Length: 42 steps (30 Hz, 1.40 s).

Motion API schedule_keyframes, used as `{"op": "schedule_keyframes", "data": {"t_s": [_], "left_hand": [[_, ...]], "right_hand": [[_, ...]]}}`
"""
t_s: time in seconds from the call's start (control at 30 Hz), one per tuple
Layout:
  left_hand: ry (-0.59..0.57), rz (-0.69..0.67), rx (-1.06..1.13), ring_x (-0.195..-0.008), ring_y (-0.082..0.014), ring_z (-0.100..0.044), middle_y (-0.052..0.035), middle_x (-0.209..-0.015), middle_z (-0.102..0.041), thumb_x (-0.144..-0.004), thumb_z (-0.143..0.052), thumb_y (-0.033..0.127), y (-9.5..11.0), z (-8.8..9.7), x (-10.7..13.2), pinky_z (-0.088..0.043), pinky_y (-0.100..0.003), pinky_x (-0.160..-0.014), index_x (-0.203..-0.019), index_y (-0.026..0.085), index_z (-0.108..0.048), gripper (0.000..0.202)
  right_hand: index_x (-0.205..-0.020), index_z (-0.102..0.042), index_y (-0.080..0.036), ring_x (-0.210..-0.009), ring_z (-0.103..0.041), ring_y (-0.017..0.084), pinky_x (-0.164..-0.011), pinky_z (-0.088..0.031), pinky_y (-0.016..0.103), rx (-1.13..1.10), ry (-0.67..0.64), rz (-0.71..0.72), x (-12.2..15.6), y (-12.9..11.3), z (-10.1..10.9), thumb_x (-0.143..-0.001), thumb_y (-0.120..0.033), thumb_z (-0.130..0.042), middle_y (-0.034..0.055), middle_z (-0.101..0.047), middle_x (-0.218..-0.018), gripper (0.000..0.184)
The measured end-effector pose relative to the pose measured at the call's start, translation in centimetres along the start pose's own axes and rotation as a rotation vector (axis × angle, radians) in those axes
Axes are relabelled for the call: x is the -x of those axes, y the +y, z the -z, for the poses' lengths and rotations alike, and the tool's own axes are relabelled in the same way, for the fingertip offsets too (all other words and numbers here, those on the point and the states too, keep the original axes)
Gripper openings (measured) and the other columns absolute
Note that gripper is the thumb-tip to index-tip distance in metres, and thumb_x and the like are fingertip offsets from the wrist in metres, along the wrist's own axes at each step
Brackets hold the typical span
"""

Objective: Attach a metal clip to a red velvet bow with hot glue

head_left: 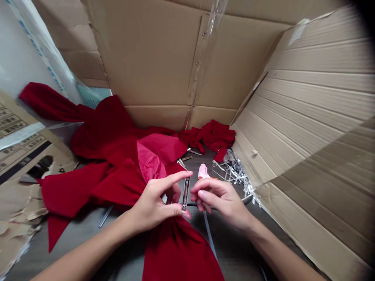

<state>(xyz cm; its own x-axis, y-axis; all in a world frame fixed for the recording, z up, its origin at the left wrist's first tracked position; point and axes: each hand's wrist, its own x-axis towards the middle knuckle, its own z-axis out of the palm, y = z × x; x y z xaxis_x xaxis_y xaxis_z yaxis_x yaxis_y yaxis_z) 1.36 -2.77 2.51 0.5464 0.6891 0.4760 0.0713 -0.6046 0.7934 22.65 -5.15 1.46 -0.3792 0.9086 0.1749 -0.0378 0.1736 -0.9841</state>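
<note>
Metal clip (185, 194) — left hand (154, 205) pinching, right hand (219, 203) just beside

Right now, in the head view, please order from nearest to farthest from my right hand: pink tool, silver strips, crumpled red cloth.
From the right hand:
1. Pink tool: just ahead.
2. Silver strips: ahead, to the right.
3. Crumpled red cloth: far back.

The left hand (154, 205) and right hand (219, 203) curl close together, forearms (88, 246) angling inward.
</note>
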Motion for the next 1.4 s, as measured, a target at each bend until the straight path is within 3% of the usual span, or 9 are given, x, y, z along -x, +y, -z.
{"op": "schedule_keyframes", "data": {"t_s": [0.17,0.43,0.67,0.87,1.0,1.2,1.4], "left_hand": [[-0.066,0.032,0.108,-0.055,-0.0078,-0.049,0.006,-0.067,-0.058,-0.065,-0.083,0.028,0.2,-1.1,0.2,-0.043,-0.018,-0.054,-0.132,0.024,-0.053,0.073],[-0.134,-0.018,0.152,-0.058,-0.01,-0.058,0.0026,-0.073,-0.068,-0.066,-0.082,0.026,0.4,-1.4,0.4,-0.048,-0.02,-0.057,-0.136,0.027,-0.049,0.078],[-0.157,0.041,0.213,-0.058,-0.0126,-0.064,0.0004,-0.073,-0.071,-0.065,-0.083,0.023,0.4,-1.6,0.8,-0.049,-0.02,-0.055,-0.137,0.026,-0.049,0.079],[-0.2,0.055,0.382,-0.07,-0.0175,-0.071,-0.0024,-0.081,-0.075,-0.068,-0.08,0.018,0.9,-1.8,0.8,-0.055,-0.024,-0.064,-0.136,0.027,-0.05,0.075],[-0.195,0.072,0.403,-0.07,-0.0183,-0.072,-0.0025,-0.081,-0.075,-0.067,-0.081,0.015,1.0,-1.9,0.7,-0.055,-0.025,-0.064,-0.135,0.029,-0.051,0.076],[-0.214,0.217,0.544,-0.076,-0.0235,-0.073,-0.0051,-0.084,-0.074,-0.068,-0.08,0.016,1.0,-2.2,0.9,-0.059,-0.033,-0.069,-0.136,0.027,-0.05,0.075],[-0.229,0.262,0.572,-0.077,-0.0217,-0.073,-0.0042,-0.085,-0.075,-0.07,-0.078,0.013,0.9,-2.2,0.8,-0.058,-0.031,-0.071,-0.139,0.029,-0.046,0.078]], "right_hand": [[-0.092,-0.068,-0.019,-0.058,-0.056,0.01,-0.051,-0.044,0.021,-0.107,-0.132,0.07,0.8,-0.4,-1.4,-0.088,-0.032,-0.061,0.0022,-0.063,-0.08,0.016],[-0.091,-0.07,-0.018,-0.052,-0.053,0.01,-0.045,-0.041,0.021,-0.208,-0.15,0.0,1.0,-0.1,-1.7,-0.084,-0.036,-0.066,0.0042,-0.065,-0.077,0.02],[-0.088,-0.07,-0.017,-0.049,-0.053,0.009,-0.043,-0.039,0.02,-0.247,-0.157,-0.029,0.9,0.2,-1.7,-0.082,-0.038,-0.068,0.0032,-0.065,-0.073,0.022],[-0.089,-0.07,-0.016,-0.049,-0.053,0.008,-0.042,-0.039,0.018,-0.3,-0.224,-0.013,1.0,0.3,-1.7,-0.081,-0.036,-0.07,0.0041,-0.066,-0.077,0.021],[-0.089,-0.07,-0.015,-0.048,-0.053,0.008,-0.041,-0.04,0.018,-0.303,-0.215,-0.014,1.1,0.7,-1.7,-0.08,-0.034,-0.071,0.0053,-0.068,-0.079,0.02],[-0.086,-0.069,-0.013,-0.044,-0.052,0.007,-0.039,-0.039,0.017,-0.382,-0.197,-0.031,1.0,1.2,-1.8,-0.078,-0.036,-0.073,0.0052,-0.067,-0.073,0.024],[-0.082,-0.068,-0.011,-0.041,-0.049,0.006,-0.035,-0.035,0.015,-0.459,-0.122,-0.081,0.8,1.1,-2.4,-0.076,-0.035,-0.074,0.0036,-0.065,-0.066,0.025]]}}
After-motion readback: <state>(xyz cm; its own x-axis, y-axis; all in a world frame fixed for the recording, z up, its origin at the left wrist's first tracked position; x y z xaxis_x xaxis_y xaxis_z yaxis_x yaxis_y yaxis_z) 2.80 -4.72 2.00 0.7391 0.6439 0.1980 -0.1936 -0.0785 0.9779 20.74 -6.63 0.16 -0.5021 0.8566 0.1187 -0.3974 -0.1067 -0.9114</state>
